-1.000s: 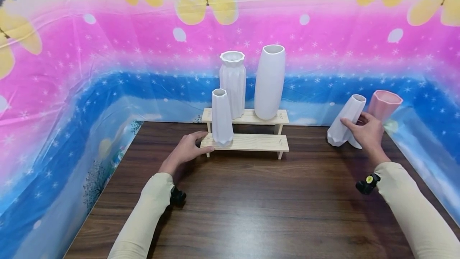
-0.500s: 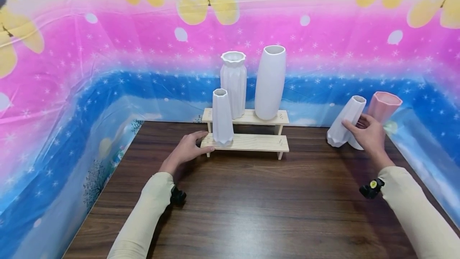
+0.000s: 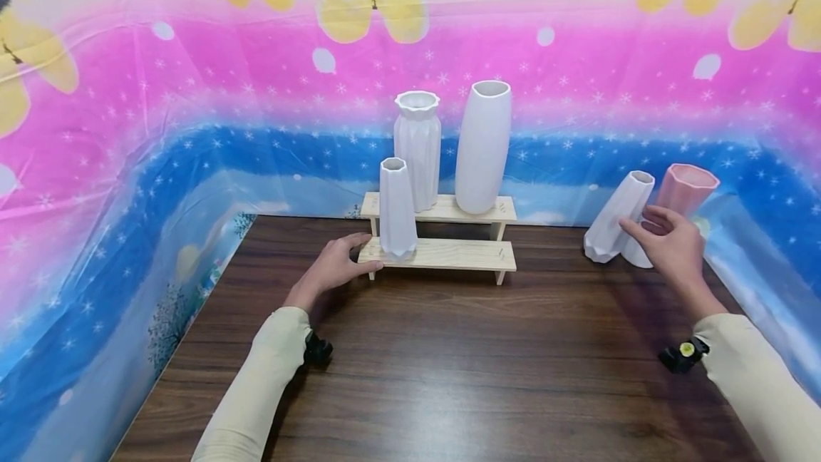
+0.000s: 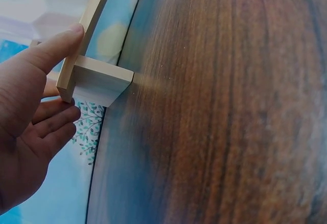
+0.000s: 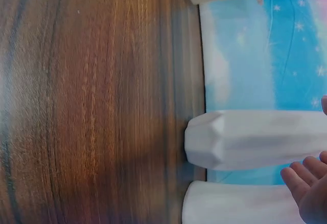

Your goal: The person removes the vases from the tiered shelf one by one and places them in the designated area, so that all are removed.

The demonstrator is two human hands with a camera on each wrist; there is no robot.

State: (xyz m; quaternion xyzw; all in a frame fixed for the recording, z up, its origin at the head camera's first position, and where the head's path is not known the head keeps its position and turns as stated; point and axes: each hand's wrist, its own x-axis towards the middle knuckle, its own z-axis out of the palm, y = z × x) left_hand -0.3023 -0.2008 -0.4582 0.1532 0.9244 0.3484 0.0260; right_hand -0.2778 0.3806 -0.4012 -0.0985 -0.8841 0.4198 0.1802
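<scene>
**Two hands out: your left hand (image 3: 330,264) pinches the two-tier wooden stand (image 3: 465,255), your right hand (image 3: 676,244) is spread beside the faceted white vase (image 3: 616,219)**

Faceted white vase: on the table (image 3: 449,362), your right side, near the back edge. Leans in the head view; right wrist view has it square to that edge.

Right hand: thumb held apart from the fingers. Thumb overlaps the vase's side from the head; can't tell if it touches. Right wrist view cuts most of the hand off, fingers nearly straight.

Just beside that, a pink vase (image 3: 683,191), polygonal rim up, partly hidden by your hand. Smooth white base (image 3: 636,254) shows below the hand; can't tell if same piece.

Left hand: you've got the left end of the lower board. Thumb on the front edge, index going behind.

Lower tier, left end: shorter fluted white vase (image 3: 398,212), upright. Upper tier, left: scalloped-rim white vase (image 3: 417,152), partly behind the shorter one. Upper tier, right: tall smooth white vase (image 3: 484,148). The upper two stand apart.

You're in cream sleeves (image 3: 256,376), a black wrist camera (image 3: 318,350) at each cuff. Printed snowflake backdrop (image 3: 256,77) round the back and sides.
</scene>
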